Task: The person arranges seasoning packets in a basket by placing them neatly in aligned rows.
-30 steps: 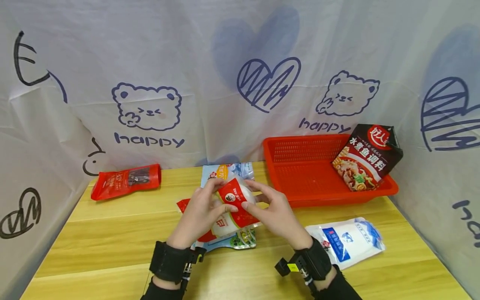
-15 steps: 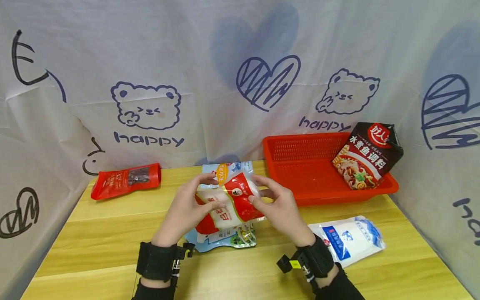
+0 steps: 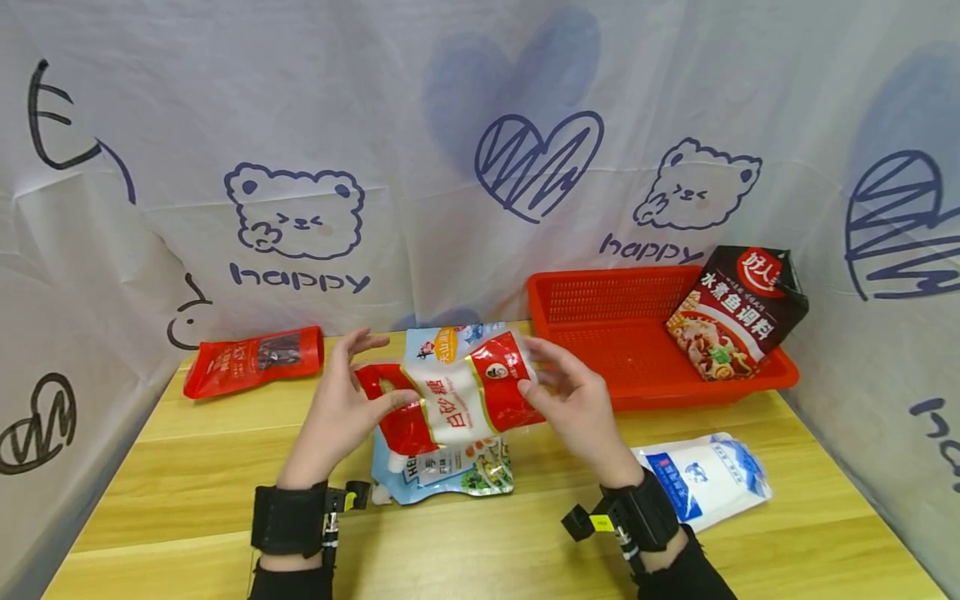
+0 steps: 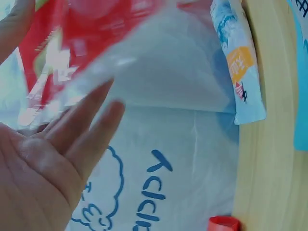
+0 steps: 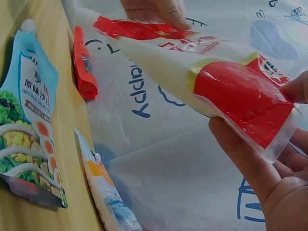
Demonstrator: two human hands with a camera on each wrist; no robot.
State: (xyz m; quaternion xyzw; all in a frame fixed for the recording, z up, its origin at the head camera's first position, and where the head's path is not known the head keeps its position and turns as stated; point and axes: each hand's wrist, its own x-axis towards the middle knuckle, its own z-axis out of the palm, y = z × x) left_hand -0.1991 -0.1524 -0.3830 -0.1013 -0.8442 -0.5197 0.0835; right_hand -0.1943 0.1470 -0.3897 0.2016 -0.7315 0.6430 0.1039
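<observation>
A red and white bag of white sugar (image 3: 453,400) is held up above the table between both hands, its printed front facing the head camera. My left hand (image 3: 333,417) holds its left end, thumb on the front and fingers behind. My right hand (image 3: 581,408) pinches the right end between thumb and fingers, as the right wrist view shows. Beneath the sugar lies a light-blue salad dressing pouch (image 3: 487,475), partly covered by it in the head view. Behind it is a pale blue packet (image 3: 444,343) with an orange label.
A red plastic basket (image 3: 615,367) stands at the back right with a dark fish seasoning pack (image 3: 727,312) leaning inside. A white and blue bag (image 3: 712,475) lies in front of it. At the back left is a red pouch (image 3: 288,354). A printed curtain (image 3: 435,208) surrounds the table.
The left hand has moved left and the sugar bag has spread out and turned flatter, showing its full front. More of the salad dressing pouch beneath shows. The right hand has shifted slightly right.
</observation>
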